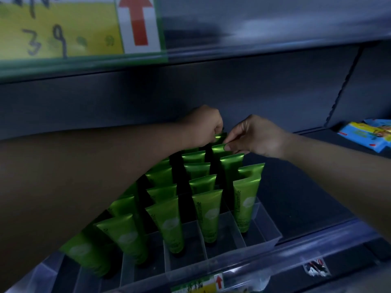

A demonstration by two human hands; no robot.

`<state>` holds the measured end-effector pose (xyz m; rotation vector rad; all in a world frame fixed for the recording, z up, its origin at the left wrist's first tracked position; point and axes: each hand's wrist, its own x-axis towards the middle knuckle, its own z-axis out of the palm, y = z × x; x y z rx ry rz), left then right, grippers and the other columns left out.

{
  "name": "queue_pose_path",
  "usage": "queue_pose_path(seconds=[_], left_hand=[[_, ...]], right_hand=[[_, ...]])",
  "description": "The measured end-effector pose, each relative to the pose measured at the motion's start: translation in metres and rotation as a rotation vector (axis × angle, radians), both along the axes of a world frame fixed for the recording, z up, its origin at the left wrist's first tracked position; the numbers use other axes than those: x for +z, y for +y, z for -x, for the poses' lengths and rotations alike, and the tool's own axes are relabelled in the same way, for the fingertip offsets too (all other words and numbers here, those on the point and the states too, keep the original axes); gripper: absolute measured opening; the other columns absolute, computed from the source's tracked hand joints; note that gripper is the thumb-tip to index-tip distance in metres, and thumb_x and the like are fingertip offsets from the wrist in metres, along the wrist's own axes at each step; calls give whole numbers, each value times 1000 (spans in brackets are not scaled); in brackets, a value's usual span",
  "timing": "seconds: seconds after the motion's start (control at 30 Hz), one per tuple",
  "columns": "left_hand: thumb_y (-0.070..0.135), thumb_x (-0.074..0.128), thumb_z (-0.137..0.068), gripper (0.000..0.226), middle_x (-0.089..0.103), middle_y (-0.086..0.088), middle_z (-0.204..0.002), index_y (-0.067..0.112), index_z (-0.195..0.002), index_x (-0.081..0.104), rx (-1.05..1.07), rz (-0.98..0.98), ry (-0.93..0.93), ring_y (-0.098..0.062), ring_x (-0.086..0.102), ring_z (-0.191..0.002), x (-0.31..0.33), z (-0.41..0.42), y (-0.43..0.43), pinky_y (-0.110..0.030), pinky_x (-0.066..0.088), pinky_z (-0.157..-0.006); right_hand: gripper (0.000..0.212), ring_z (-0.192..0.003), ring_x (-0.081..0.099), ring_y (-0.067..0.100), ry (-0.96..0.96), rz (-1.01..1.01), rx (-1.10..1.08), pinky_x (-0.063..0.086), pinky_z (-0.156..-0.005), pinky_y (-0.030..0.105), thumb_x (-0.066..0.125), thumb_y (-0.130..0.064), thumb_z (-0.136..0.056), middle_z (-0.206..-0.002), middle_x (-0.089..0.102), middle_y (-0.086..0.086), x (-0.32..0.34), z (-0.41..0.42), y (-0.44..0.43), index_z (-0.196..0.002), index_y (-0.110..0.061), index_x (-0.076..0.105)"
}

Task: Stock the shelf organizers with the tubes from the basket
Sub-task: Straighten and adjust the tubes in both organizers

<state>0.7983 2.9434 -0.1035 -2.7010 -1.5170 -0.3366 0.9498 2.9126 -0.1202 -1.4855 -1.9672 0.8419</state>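
Several green tubes (208, 214) stand cap-down in rows inside clear plastic shelf organizers (264, 227) on a dark shelf. My left hand (203, 125) reaches over the rows to the back, its fingers curled round the top of the rearmost green tube (221, 136). My right hand (254, 136) is beside it and pinches the flat top edge of another back-row tube (219, 148) between thumb and fingers. My left forearm hides part of the left rows. The basket is not in view.
The shelf above (232, 49) hangs low over my hands, with a yellow price tag and a red arrow label (137, 22) on its edge. A blue packet (368, 134) lies on the shelf at the far right. A small price label (203, 285) sits on the front rail.
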Motion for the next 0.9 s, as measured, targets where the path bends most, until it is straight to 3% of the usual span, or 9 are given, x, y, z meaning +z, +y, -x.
queue_pose_path(seconds=[0.1,0.43,0.63,0.77,0.9], left_hand=[[8,72,-74,10,66,-3,-75,10,-83,71,-4,4,-3,-20,65,-79,-1,0,-1,-29,51,-69],[4,63,-74,17,71,-8,-86,10,-87,73,25,8,-34,-22,66,-83,-2,3,-6,-34,53,-75],[5,69,-75,22,72,-7,-95,8,-96,72,19,29,-59,-20,66,-92,3,10,-10,-27,51,-80],[6,66,-76,20,72,-7,-93,8,-95,72,-6,-14,-131,-19,66,-90,14,9,-16,-27,50,-79],[7,66,-75,20,72,-4,-88,11,-94,71,-32,-15,-229,-13,66,-82,20,3,-32,-20,49,-73]], right_hand=[[5,-61,58,8,9,13,0,54,-60,18,73,-8,-78,-68,65,5,-1,0,0,-80,-12,72],[7,-62,57,6,16,48,15,52,-56,11,71,-8,-80,-68,64,2,2,-1,-2,-86,-11,72],[18,-77,60,16,92,61,14,55,-75,23,68,-2,-81,-88,65,18,13,-4,-10,-99,1,68],[15,-84,58,21,102,28,-14,52,-92,41,67,-2,-82,-103,66,27,22,-8,-18,-97,0,68],[9,-79,59,15,20,-40,-10,51,-92,40,69,-10,-82,-85,70,10,27,-15,-26,-90,-14,71]])
